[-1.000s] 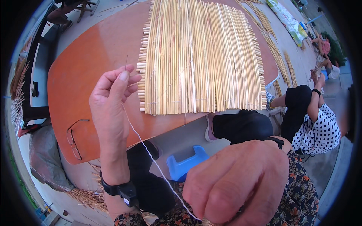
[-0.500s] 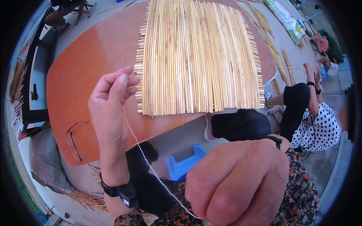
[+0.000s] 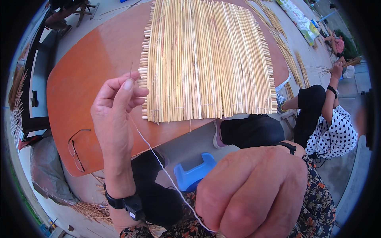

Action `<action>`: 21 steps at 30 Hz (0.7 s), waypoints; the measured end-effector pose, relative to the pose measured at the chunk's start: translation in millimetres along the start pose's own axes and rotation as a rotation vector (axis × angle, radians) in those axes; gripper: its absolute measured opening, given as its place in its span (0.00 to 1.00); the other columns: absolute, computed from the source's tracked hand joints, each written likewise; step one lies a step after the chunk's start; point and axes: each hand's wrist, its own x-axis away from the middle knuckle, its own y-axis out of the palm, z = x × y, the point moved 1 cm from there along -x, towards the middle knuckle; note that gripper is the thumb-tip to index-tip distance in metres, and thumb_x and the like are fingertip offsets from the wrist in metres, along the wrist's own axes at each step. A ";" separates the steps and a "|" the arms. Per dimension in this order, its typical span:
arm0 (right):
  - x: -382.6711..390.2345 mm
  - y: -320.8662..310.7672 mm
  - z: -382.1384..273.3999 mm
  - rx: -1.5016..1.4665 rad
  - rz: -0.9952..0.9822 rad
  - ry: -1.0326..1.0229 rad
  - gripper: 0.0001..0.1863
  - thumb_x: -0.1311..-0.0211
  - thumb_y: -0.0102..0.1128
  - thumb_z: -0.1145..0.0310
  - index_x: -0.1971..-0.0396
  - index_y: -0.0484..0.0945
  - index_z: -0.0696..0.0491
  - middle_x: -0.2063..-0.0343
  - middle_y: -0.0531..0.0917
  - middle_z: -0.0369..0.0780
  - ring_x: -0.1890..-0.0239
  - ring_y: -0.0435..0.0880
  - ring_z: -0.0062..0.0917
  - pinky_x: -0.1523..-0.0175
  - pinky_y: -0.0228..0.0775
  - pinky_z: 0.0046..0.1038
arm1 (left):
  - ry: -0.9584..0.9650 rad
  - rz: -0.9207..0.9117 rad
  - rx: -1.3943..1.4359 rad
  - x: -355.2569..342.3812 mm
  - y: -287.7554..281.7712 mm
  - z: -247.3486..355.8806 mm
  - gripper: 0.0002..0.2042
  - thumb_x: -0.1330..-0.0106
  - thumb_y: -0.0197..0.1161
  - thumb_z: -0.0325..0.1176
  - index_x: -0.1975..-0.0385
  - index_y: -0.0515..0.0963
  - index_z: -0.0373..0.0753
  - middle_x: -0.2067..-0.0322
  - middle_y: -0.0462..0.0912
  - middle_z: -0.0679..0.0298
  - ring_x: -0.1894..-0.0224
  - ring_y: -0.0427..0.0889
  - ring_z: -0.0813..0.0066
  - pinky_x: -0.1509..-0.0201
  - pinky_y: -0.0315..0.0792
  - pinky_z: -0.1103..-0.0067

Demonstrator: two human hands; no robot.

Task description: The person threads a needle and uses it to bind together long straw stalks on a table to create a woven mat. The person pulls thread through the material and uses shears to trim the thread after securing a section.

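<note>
Between the thumb and forefinger of my left hand (image 3: 119, 93) a thin needle (image 3: 131, 68) is pinched, pointing up. That hand is just beside the left edge of a mat of straw-coloured reed stalks (image 3: 206, 63), laid side by side on the table. White thread (image 3: 168, 174) runs slack from below my left hand down to my right hand (image 3: 254, 190). Close to the camera, my right hand is closed on the thread; its fingertips are hidden behind the knuckles.
The orange-brown table (image 3: 79, 103) holds a pair of glasses (image 3: 75, 150) near its left edge. A blue plastic stool (image 3: 194, 172) stands below. At right sits a person in a polka-dot top (image 3: 335, 131), holding stalks. Reed bundles (image 3: 291, 59) lie on the floor.
The seated person at right has moved their raised hands and the stalks. My hands keep nearly the same pose; the view has shifted slightly.
</note>
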 end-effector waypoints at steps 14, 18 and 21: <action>15.5 -34.4 -5.7 0.324 0.933 1.020 0.06 0.37 0.59 0.72 0.65 0.78 0.59 0.70 0.80 0.35 0.73 0.76 0.15 0.64 0.70 0.18 | -0.013 -0.232 0.242 18.5 28.8 -1.3 0.05 0.34 0.59 0.27 0.62 0.76 0.33 0.54 0.79 0.53 0.64 0.83 0.73 0.59 0.76 0.80; 12.8 -35.8 2.4 0.427 0.880 1.025 0.07 0.36 0.58 0.73 0.65 0.77 0.62 0.72 0.79 0.35 0.70 0.76 0.12 0.65 0.71 0.16 | 0.027 -0.295 0.218 21.1 28.7 2.1 0.05 0.34 0.60 0.27 0.63 0.77 0.32 0.54 0.79 0.54 0.62 0.83 0.72 0.57 0.76 0.79; 15.0 -35.1 1.4 0.447 0.845 1.010 0.07 0.36 0.58 0.73 0.65 0.77 0.63 0.72 0.80 0.35 0.71 0.77 0.13 0.65 0.72 0.17 | 0.048 -0.309 0.197 20.7 28.3 -2.0 0.05 0.34 0.60 0.27 0.63 0.77 0.33 0.55 0.79 0.56 0.61 0.83 0.72 0.57 0.76 0.79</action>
